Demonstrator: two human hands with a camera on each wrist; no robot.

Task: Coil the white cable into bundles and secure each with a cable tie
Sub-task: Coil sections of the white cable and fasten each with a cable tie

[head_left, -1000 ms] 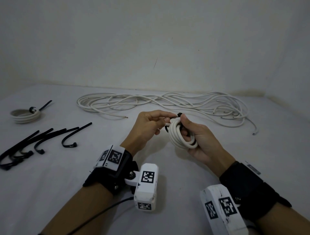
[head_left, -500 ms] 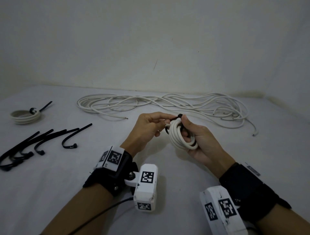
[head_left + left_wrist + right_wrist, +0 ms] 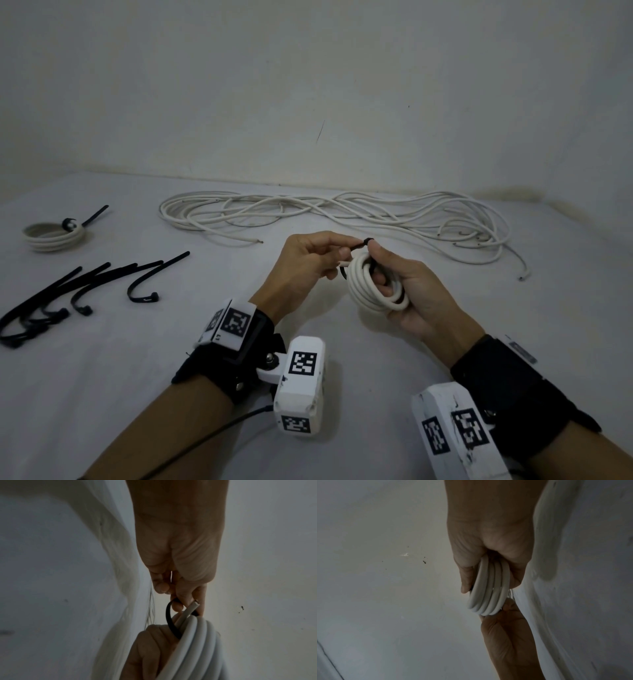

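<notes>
My right hand (image 3: 404, 281) grips a small coil of white cable (image 3: 371, 286) upright above the table, fingers through its middle and thumb on top; the coil (image 3: 488, 592) fills the right wrist view. A black cable tie (image 3: 170, 620) loops round the coil's left side. My left hand (image 3: 318, 260) pinches the tie's end (image 3: 359, 244) at the top of the coil, against my right thumb. A cut cable end (image 3: 194, 605) sticks out beside the left fingers (image 3: 178, 601). Where the tie passes behind the coil is hidden.
A long loose tangle of white cable (image 3: 342, 216) lies across the back of the table. A finished tied bundle (image 3: 54, 234) sits at far left. Several spare black cable ties (image 3: 82, 291) lie at left. The wall stands close behind.
Both hands hold the coil in nearly the same place. My left fingers have shifted slightly on the tie's end at the coil's top.
</notes>
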